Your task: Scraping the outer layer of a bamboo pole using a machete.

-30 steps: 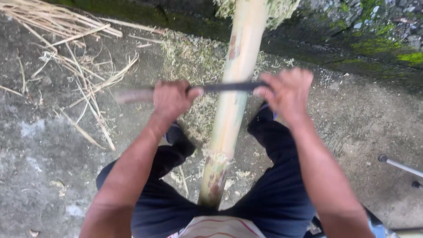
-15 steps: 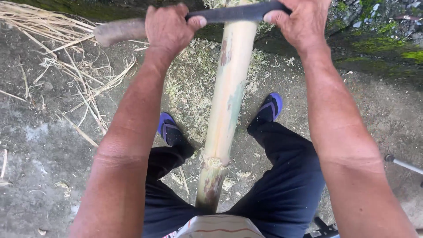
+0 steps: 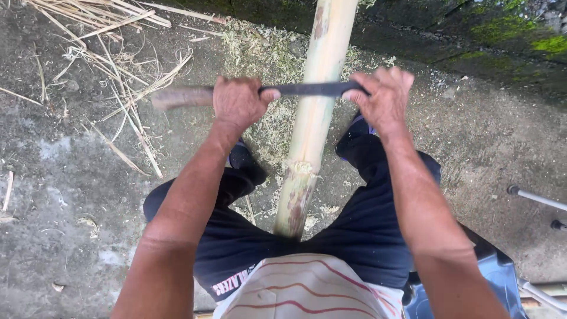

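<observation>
A pale bamboo pole [image 3: 316, 103] runs from between my knees up and away, out of the top of the view. A long dark blade [image 3: 307, 89] lies crosswise over the pole. My left hand [image 3: 238, 104] grips the blade's wooden handle end on the left side. My right hand [image 3: 385, 97] grips the blade's other end on the right side of the pole. Both fists are closed on the tool, one on each side of the bamboo.
Dry bamboo strips [image 3: 112, 65] lie scattered on the concrete ground at upper left. Fine shavings [image 3: 260, 53] cover the ground around the pole. A mossy wall [image 3: 502, 35] runs along the top right. A metal leg [image 3: 534, 198] shows at right, a dark seat [image 3: 472, 277] under me.
Both hands and the blade slid far up the pole half a second ago and have now drawn back toward me, to about where they were a second ago.
</observation>
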